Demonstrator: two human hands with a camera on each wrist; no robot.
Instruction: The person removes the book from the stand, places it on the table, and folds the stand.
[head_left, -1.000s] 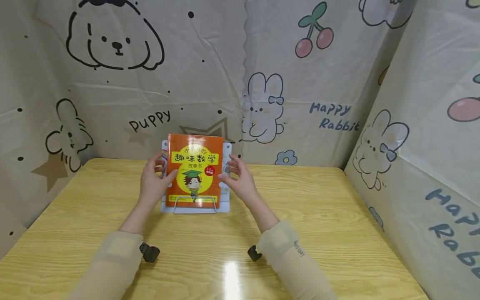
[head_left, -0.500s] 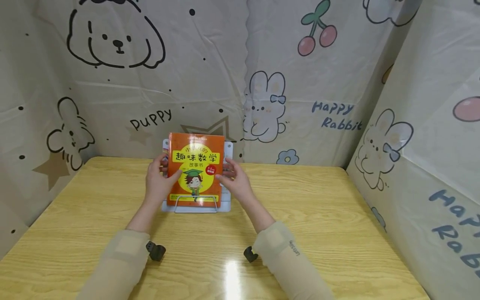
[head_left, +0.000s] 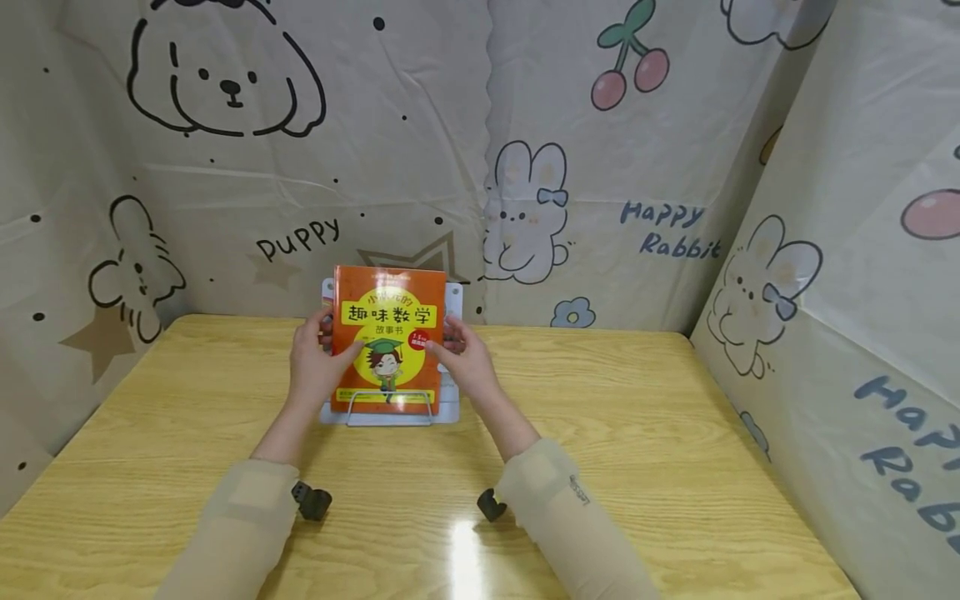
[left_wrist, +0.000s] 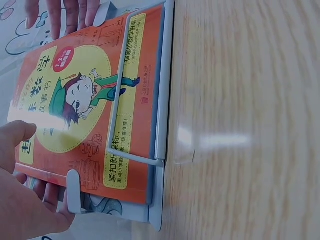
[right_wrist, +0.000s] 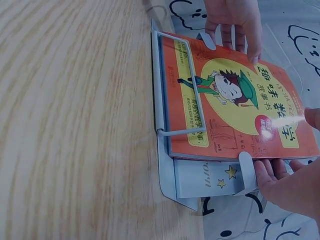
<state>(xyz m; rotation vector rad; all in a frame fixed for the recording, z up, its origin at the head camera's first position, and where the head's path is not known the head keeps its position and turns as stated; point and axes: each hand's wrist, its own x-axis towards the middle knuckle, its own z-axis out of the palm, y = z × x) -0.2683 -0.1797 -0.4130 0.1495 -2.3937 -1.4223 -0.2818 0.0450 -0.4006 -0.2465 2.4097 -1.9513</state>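
Note:
An orange children's math storybook, with a cartoon child in a green cap on its cover, leans upright in a white book stand. The stand's wire bar crosses the lower cover. From the left side my left hand grips the book, thumb on the cover and fingers behind the edge. My right hand holds the opposite edge the same way, its fingers tucked under the cover beside a small stand tab. The book's back is hidden.
The stand rests near the back of a light wood table. Behind it hangs a pale cloth printed with puppies, rabbits and cherries, with another side of it at the right. A patch of glare lies on the front of the table.
My right hand has moved in to the left, its thumb coming onto the cover and fingers going behind. My left hand has moved slightly right onto the book. The book stays in the stand.

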